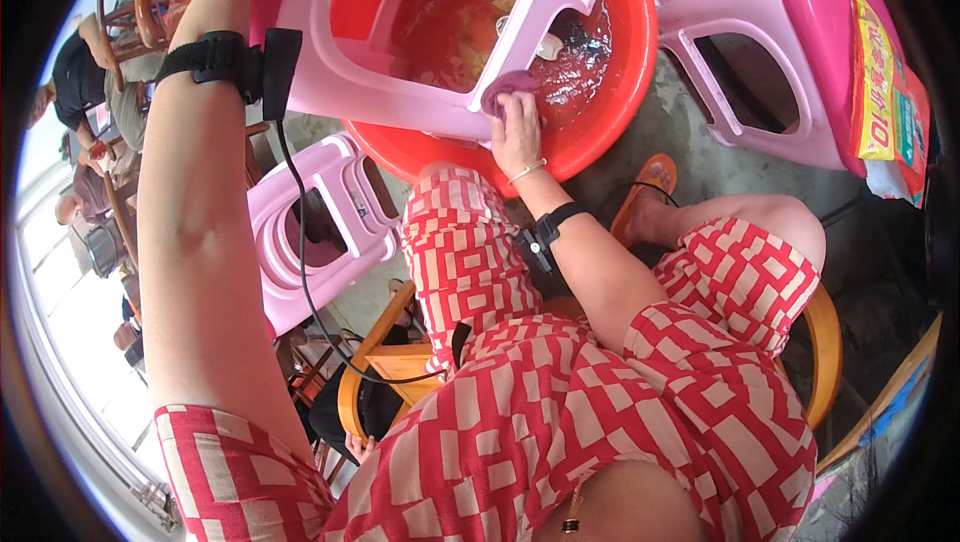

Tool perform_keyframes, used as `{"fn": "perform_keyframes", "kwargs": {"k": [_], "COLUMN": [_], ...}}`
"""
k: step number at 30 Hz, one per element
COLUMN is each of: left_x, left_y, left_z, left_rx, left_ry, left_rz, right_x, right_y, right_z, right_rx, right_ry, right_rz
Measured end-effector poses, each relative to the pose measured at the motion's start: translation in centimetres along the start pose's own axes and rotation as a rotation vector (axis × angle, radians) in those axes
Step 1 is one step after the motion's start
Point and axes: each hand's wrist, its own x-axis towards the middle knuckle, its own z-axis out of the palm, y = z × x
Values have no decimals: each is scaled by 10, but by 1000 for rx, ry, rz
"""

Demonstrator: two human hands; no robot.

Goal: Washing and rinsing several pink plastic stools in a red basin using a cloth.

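Note:
My right hand (517, 133) presses a wadded purple cloth (510, 88) against a leg of a pink plastic stool (420, 103). The stool lies tilted over a round red plastic basin (637, 84), its legs towards the right. Water (577, 84) stands in the basin, with a pale object (550, 46) in it that I cannot identify. My left arm reaches up to the stool's seat end at the top left, but the left hand is cut off by the top edge of the view, so its grip is hidden.
On the right another pink stool (821, 76) lies on its side, with a yellow and red printed packet (877, 91) against its seat. A further pink stool (322, 219) is below left of the basin. Wooden chairs (382, 324) and several people (79, 76) are around. A black cable (304, 242) hangs from my left wrist.

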Motion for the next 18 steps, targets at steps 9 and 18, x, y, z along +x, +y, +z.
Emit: {"fn": "perform_keyframes", "kwargs": {"k": [9,18], "left_x": [10,11], "left_y": [6,-5], "left_z": [5,-4], "left_rx": [-3,17], "left_ry": [19,-8], "left_rz": [-4,-39], "right_x": [71,0], "right_y": [-4,-39], "right_z": [-18,-9], "right_rx": [52,14], "right_ry": [56,-87], "right_rz": [-70,-21]}}
